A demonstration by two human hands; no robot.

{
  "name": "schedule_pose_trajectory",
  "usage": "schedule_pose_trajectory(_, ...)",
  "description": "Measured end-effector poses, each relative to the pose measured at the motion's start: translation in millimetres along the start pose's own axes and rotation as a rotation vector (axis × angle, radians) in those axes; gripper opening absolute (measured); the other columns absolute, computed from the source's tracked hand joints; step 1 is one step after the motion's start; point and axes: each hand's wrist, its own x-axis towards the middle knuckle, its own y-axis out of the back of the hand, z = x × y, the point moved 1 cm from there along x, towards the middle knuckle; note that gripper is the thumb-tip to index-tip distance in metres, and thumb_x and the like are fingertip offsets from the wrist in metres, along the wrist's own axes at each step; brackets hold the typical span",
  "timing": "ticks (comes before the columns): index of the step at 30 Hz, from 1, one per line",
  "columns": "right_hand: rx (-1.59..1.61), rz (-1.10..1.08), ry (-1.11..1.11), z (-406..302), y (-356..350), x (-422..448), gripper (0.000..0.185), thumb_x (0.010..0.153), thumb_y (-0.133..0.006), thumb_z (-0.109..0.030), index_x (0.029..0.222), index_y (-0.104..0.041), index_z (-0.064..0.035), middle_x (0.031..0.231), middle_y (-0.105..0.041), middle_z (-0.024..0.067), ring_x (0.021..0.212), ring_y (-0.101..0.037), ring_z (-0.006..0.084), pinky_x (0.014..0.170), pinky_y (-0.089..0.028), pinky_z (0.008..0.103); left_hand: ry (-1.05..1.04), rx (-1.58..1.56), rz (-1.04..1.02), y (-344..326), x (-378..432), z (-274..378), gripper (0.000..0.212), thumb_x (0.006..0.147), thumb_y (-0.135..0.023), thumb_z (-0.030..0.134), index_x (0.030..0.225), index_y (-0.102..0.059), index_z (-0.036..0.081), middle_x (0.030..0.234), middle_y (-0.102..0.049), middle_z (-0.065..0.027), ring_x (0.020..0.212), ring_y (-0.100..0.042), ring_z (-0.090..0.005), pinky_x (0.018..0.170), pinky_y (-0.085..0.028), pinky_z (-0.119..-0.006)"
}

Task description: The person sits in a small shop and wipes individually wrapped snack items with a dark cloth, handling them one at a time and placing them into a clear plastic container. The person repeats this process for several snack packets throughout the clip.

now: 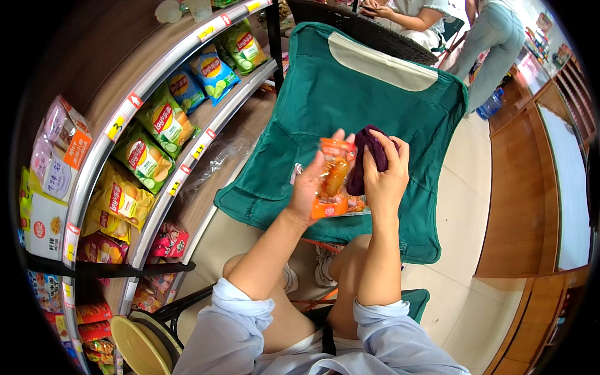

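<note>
In my left hand is an orange snack packet with a clear window, through which a brownish, glossy piece of food shows. My right hand grips a folded dark purple cloth, close beside the packet. Both hands are over the seat of a green fabric folding chair facing me. Below them, a tray or pack with more orange packets lies on the seat, mostly hidden by my hands. A small pale wrapper shows left of my left hand.
Shop shelves run along the left, holding Lay's chip bags and other snacks. Yellow bowls stand at lower left. A wooden counter is on the right. At the back, one person sits and another stands.
</note>
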Motion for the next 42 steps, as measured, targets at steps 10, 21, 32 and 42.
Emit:
schedule_pose_trajectory(10, 0.439, 0.083, -0.315, 35, 22, 14, 0.026, 0.085, -0.067, -0.009, 0.111, -0.067, -0.0021, 0.108, -0.061, 0.0094, 0.098, -0.061, 0.0189, 0.087, -0.049, 0.0301, -0.197, 0.016, 0.321, 35, 15, 33, 0.043, 0.104, -0.032, 0.031, 0.144, -0.038, 0.016, 0.12, -0.06, -0.005, 0.096, -0.062, -0.0183, 0.08, -0.054, -0.035)
schedule_pose_trajectory(21, 0.718, 0.066, -0.488, 27, 27, 16, 0.03, 0.09, -0.063, -0.01, 0.118, -0.062, 0.0015, 0.109, -0.066, 0.0085, 0.096, -0.062, 0.0134, 0.085, -0.05, 0.026, 0.017, 0.218, 0.641, 54, 26, -6, 0.026, 0.084, -0.045, 0.013, 0.106, -0.055, 0.003, 0.097, -0.061, -0.009, 0.088, -0.062, -0.0215, 0.076, -0.055, -0.039)
schedule_pose_trajectory(32, 0.752, 0.109, -0.475, 37, 33, 20, 0.028, 0.089, -0.066, -0.009, 0.115, -0.064, 0.001, 0.104, -0.067, 0.0083, 0.093, -0.062, 0.0125, 0.084, -0.05, 0.0262, 0.052, 1.114, 0.415, 68, 40, -106, 0.014, 0.086, -0.059, 0.007, 0.099, -0.056, 0.001, 0.097, -0.064, -0.0127, 0.087, -0.064, -0.0208, 0.075, -0.049, -0.032)
schedule_pose_trajectory(42, 0.716, 0.089, -0.513, 44, 41, 21, 0.029, 0.087, -0.067, -0.011, 0.114, -0.064, 0.0007, 0.103, -0.067, 0.008, 0.093, -0.061, 0.0129, 0.084, -0.05, 0.0264, -0.001, 1.315, 0.162, 122, 47, -135, 0.039, 0.086, -0.061, 0.009, 0.123, -0.05, 0.003, 0.103, -0.066, -0.0182, 0.095, -0.066, -0.0283, 0.082, -0.05, -0.038)
